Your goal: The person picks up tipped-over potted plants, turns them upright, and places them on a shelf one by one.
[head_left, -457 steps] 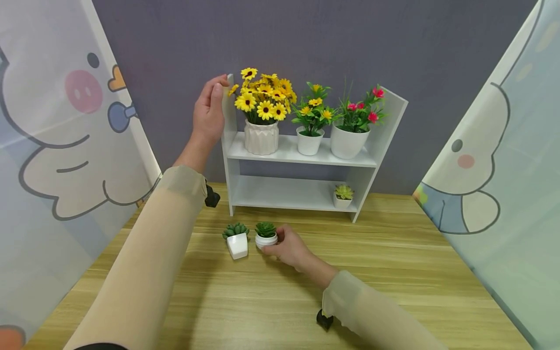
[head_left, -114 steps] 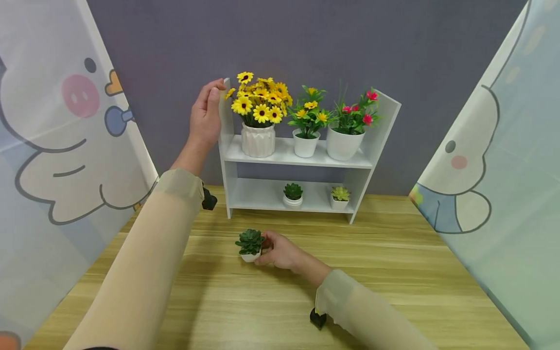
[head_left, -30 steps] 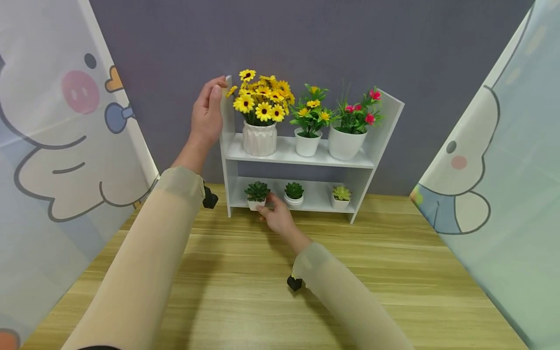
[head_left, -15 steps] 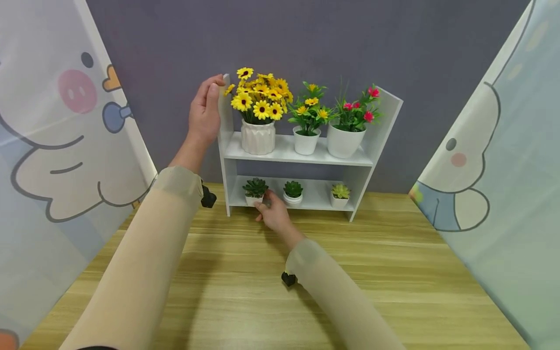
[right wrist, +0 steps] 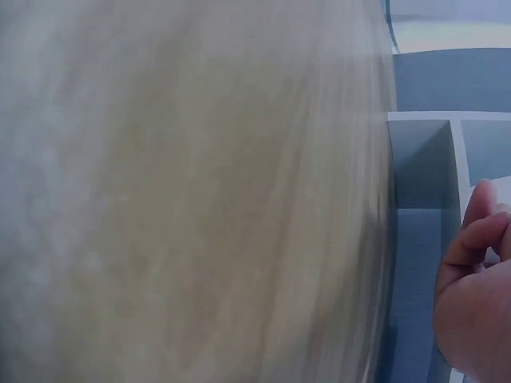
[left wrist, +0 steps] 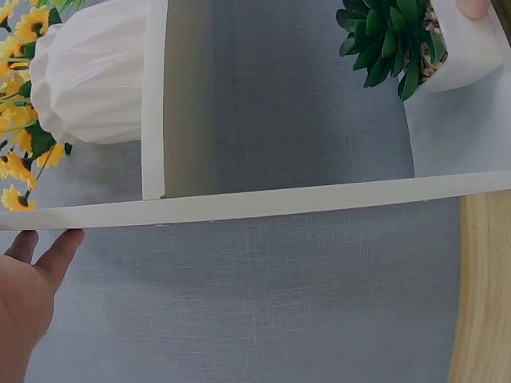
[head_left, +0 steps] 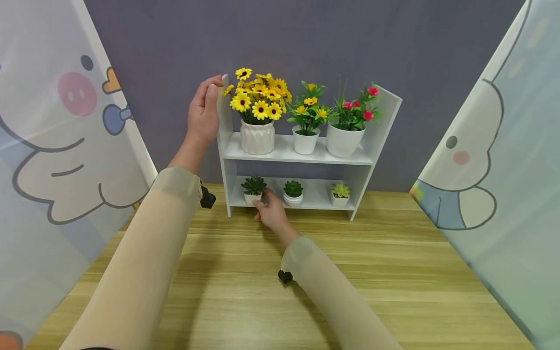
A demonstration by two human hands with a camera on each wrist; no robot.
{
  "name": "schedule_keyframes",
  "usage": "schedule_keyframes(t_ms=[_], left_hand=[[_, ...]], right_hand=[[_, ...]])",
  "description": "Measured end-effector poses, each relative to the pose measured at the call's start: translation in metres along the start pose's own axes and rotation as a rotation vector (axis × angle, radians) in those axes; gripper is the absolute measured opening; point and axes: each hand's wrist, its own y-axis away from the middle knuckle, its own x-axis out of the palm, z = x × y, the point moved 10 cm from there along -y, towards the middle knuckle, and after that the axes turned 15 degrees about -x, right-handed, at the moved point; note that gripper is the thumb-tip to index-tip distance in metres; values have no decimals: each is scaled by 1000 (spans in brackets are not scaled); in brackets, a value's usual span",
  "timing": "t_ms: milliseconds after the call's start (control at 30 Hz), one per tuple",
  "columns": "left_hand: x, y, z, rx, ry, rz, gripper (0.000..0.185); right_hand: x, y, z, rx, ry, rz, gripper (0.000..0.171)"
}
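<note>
My right hand (head_left: 272, 211) pinches the white pot of a dark-green potted succulent (head_left: 253, 186) at the left end of the lower shelf. In the left wrist view this succulent (left wrist: 391, 36) shows at the top right, a fingertip on its pot. My right hand (right wrist: 479, 295) sits at the right edge of the right wrist view. High on the left, my left hand (head_left: 203, 111) touches the side panel of the white shelf (head_left: 302, 158) near its top. The left wrist view has the left hand's (left wrist: 32, 287) fingertips against the panel's outer face.
The lower shelf also bears a green succulent in a round pot (head_left: 293, 193) and a pale-green succulent (head_left: 340, 195). Above stand yellow daisies (head_left: 258, 112), a yellow-flowered plant (head_left: 306, 119) and a pink-flowered plant (head_left: 347, 121). A wooden table (head_left: 245, 296) lies beneath; a grey wall (head_left: 306, 39) is behind.
The round-potted succulent, then the dark-green one, went from table to lower shelf, the latter carried by my right hand. Lately it shifted slightly back and left. My left hand stayed at the panel.
</note>
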Motion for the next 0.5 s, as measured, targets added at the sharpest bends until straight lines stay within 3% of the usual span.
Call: schedule_keyframes(t_ms=[267, 500], left_hand=[[-1, 0, 1, -16, -3, 1, 42], [1, 1, 2, -13, -2, 8, 42]], right_hand=[[2, 0, 0, -32, -24, -15, 58], [2, 7, -3, -21, -67, -8, 66]])
